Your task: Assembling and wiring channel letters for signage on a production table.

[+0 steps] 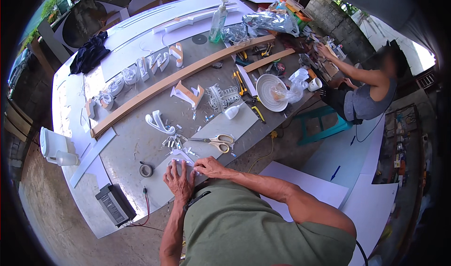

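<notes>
The grey worktable [131,144] carries a long curved wooden strip [178,78]. At its near edge the left hand [178,180] lies palm down, fingers slightly spread, pressing a small white plastic piece [181,159]. The right hand [209,166], wrist bent inward, pinches that piece's right end with its fingertips. Cream-handled scissors [217,141] lie just beyond, beside a tape roll [146,170].

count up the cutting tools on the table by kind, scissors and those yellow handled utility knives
Scissors: 1
Yellow-handled utility knives: 2, one beside the white plate, one below it
Total: 3
</notes>
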`<action>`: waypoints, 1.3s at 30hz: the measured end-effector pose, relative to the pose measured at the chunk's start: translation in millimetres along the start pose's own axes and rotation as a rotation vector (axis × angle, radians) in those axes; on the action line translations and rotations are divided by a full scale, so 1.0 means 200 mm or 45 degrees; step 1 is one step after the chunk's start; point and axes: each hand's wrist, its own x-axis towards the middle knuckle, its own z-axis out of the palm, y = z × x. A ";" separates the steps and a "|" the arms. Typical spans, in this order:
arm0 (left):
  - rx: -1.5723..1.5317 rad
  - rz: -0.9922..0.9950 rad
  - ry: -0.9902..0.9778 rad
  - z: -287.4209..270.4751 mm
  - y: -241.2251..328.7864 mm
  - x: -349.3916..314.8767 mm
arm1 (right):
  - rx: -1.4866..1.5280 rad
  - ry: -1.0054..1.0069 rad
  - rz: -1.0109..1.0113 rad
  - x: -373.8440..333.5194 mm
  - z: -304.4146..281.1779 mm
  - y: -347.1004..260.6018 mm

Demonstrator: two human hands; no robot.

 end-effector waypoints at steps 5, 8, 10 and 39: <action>-0.017 -0.018 0.008 0.00 0.00 0.02 | 0.128 -0.111 0.221 0.04 -0.04 -0.03; -0.030 -0.026 -0.002 0.00 0.00 0.04 | 0.217 -0.129 0.361 0.06 -0.05 -0.04; -0.033 -0.026 -0.009 0.00 0.00 0.04 | 0.148 -0.070 0.322 0.06 -0.04 -0.05; -0.091 -0.101 0.066 -0.01 0.00 0.01 | -0.103 0.242 0.324 0.15 0.06 -0.04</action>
